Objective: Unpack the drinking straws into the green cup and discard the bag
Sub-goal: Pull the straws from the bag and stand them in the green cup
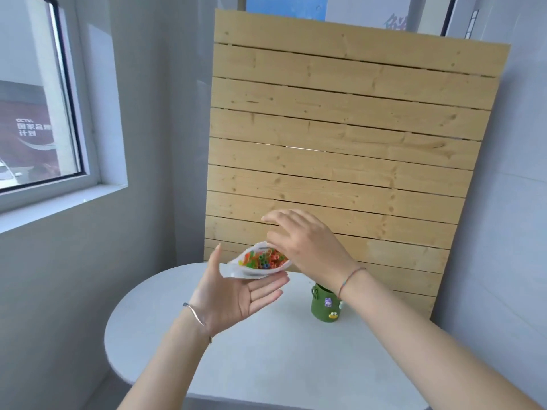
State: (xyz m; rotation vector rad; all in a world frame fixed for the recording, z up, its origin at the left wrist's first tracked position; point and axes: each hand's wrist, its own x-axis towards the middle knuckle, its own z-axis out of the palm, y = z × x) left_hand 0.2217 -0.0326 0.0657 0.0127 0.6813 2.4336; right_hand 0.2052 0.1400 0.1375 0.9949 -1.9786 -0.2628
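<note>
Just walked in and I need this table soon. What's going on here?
A person is unpacking coloured straws. The left hand lies open, palm up, under the clear bag, above the white table. The right hand reaches its fingers to the bag's open mouth; any grip is hidden. The green cup stands on the table, partly behind the right wrist.

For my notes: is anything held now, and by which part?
The bag of straws lies by its underside on the open left hand; the right hand is at its open mouth, grip unclear.

White table (266, 365), pine panel (355, 128), window (29, 99), perhaps street-facing
</note>
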